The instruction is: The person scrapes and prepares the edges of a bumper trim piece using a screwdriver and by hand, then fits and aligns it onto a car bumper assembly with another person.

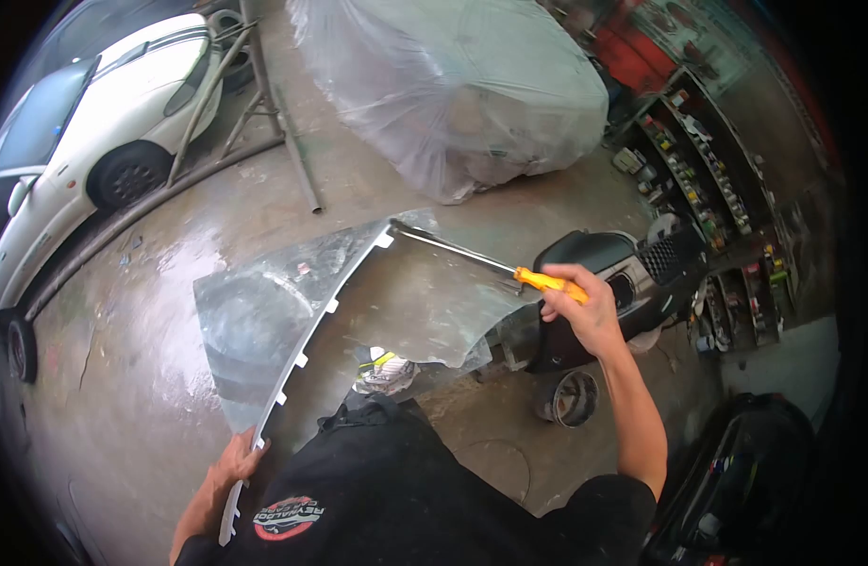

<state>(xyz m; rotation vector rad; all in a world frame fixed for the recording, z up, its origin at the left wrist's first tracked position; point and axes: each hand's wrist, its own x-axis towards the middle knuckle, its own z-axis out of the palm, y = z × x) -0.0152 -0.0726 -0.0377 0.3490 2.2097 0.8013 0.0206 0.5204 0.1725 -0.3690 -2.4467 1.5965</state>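
My right hand is closed around the orange-yellow handle of a screwdriver. The long metal shaft points left, and its tip meets or nearly meets the upper end of a long curved trim strip. White tabs stick out along one edge of this strip. Low on the left, my left hand is closed on the strip's lower part, its fingers partly hidden behind it. A grey, scuffed sheet lies beyond the strip; I cannot tell whether they touch.
A white car stands at the left beside a metal pipe frame. Plastic sheeting covers a vehicle ahead. A dark bumper-like part and a bucket are at the right, with stocked shelves behind.
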